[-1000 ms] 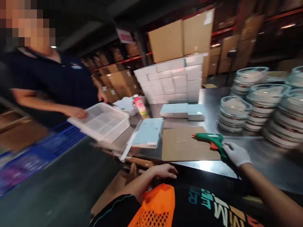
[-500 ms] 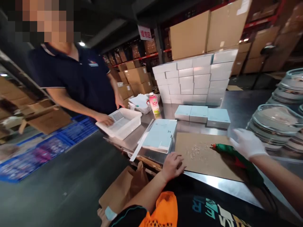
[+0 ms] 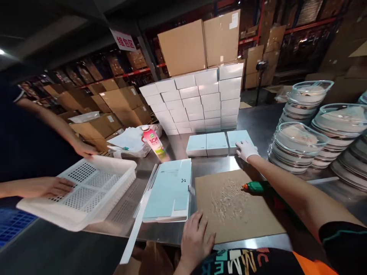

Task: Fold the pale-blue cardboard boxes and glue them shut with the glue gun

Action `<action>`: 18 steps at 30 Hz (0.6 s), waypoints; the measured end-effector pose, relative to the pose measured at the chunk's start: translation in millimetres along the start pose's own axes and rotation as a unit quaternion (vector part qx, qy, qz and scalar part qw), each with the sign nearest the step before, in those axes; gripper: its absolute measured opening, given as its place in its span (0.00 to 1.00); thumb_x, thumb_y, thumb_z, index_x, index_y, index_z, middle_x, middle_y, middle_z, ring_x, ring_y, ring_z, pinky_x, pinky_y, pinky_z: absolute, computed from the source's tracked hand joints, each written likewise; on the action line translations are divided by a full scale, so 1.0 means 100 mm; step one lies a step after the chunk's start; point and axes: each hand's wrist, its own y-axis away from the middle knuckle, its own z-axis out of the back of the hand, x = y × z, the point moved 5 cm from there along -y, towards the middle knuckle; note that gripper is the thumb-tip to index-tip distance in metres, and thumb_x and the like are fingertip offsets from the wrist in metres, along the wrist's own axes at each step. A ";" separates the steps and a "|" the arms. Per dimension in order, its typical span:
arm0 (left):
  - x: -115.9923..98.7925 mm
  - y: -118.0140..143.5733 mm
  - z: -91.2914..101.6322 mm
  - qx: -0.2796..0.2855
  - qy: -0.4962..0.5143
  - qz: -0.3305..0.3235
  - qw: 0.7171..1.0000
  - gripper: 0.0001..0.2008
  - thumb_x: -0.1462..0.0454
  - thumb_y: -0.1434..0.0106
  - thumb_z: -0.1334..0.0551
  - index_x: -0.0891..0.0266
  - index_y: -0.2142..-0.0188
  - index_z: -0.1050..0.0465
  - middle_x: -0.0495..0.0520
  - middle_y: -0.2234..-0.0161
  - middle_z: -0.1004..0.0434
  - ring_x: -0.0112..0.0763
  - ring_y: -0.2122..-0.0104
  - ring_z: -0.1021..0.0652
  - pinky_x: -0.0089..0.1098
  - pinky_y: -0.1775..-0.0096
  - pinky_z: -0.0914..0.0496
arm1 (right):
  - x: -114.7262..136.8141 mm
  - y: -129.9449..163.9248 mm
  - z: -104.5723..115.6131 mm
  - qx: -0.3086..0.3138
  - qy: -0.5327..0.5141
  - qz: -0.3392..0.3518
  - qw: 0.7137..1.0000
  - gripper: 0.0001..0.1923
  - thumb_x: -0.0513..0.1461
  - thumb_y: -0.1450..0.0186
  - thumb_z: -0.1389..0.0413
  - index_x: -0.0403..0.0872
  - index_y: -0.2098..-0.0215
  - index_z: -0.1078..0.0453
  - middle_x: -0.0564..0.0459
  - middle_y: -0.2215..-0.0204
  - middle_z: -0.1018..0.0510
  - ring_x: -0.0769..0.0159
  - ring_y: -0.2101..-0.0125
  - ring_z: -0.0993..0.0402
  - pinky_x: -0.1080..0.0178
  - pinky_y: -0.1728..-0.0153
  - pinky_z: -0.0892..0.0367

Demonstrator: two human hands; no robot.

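My left hand (image 3: 197,236) lies bare at the near left edge of a brown cardboard sheet (image 3: 206,187), fingers stretched out and holding nothing. Dried clear glue strings (image 3: 229,200) cover the sheet's middle. My right hand (image 3: 246,149), in a white glove, touches the front of the rightmost pale blue-topped box (image 3: 236,136) with fingers apart. Two similar boxes (image 3: 217,143) stand to its left. Beneath my right forearm lies a green glue gun (image 3: 256,187), its orange tip over the sheet. A stack of flat pale blue box sheets (image 3: 168,187) is left of the cardboard.
A co-worker's hands (image 3: 54,186) are on a white plastic basket (image 3: 111,191) at the left. A pink bottle (image 3: 153,141) stands behind the flat stack. White boxes (image 3: 197,99) form a wall at the back. Stacked round clear-lidded containers (image 3: 299,149) are at the right.
My right hand has left the glue gun and moved to the rightmost box. The view has turned right. The co-worker's basket is nearer, with both their hands on it.
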 end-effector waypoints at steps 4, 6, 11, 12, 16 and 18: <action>0.01 -0.02 -0.01 -0.012 -0.003 -0.003 1.000 0.17 0.58 0.31 0.38 0.57 0.45 0.24 0.67 0.44 0.18 0.56 0.45 0.18 0.52 0.49 0.19 | 0.05 -0.04 -0.04 0.007 -0.007 0.013 1.000 0.26 0.47 0.24 0.49 0.52 0.30 0.32 0.36 0.30 0.33 0.41 0.30 0.44 0.39 0.41 0.29; 0.00 -0.04 0.00 -0.011 -0.004 -0.010 1.000 0.17 0.58 0.31 0.37 0.58 0.45 0.24 0.67 0.45 0.17 0.56 0.46 0.17 0.52 0.49 0.19 | 0.08 -0.02 -0.04 0.012 -0.009 0.017 1.000 0.27 0.47 0.24 0.48 0.52 0.29 0.32 0.37 0.29 0.33 0.41 0.29 0.45 0.38 0.39 0.31; 0.00 -0.06 0.22 -0.040 0.053 -0.032 0.997 0.14 0.61 0.28 0.37 0.58 0.45 0.24 0.66 0.45 0.17 0.48 0.45 0.17 0.46 0.48 0.17 | 0.14 0.20 0.15 0.005 -0.015 0.017 1.000 0.36 0.50 0.26 0.46 0.53 0.22 0.42 0.39 0.23 0.40 0.38 0.25 0.48 0.28 0.30 0.45; 0.04 -0.09 0.31 -0.056 0.070 -0.029 0.996 0.13 0.62 0.27 0.38 0.58 0.45 0.24 0.65 0.45 0.18 0.46 0.45 0.17 0.44 0.48 0.18 | 0.16 0.31 0.20 -0.002 -0.016 0.025 1.000 0.38 0.49 0.26 0.47 0.51 0.21 0.44 0.39 0.22 0.42 0.38 0.24 0.48 0.29 0.29 0.47; 0.42 -0.48 0.68 -0.063 0.018 0.074 0.995 0.09 0.61 0.26 0.37 0.58 0.51 0.21 0.63 0.48 0.17 0.46 0.46 0.17 0.48 0.42 0.21 | 0.14 1.01 0.29 -0.045 -0.043 0.118 0.991 0.37 0.47 0.28 0.48 0.40 0.24 0.38 0.33 0.22 0.41 0.41 0.27 0.37 0.44 0.29 0.39; 0.83 -0.74 0.77 0.062 -0.057 0.234 0.969 0.12 0.57 0.27 0.35 0.58 0.49 0.20 0.64 0.44 0.18 0.49 0.41 0.20 0.48 0.36 0.26 | -0.02 1.39 0.21 -0.075 -0.063 0.171 0.980 0.38 0.48 0.28 0.50 0.35 0.27 0.34 0.29 0.25 0.36 0.40 0.30 0.31 0.46 0.30 0.35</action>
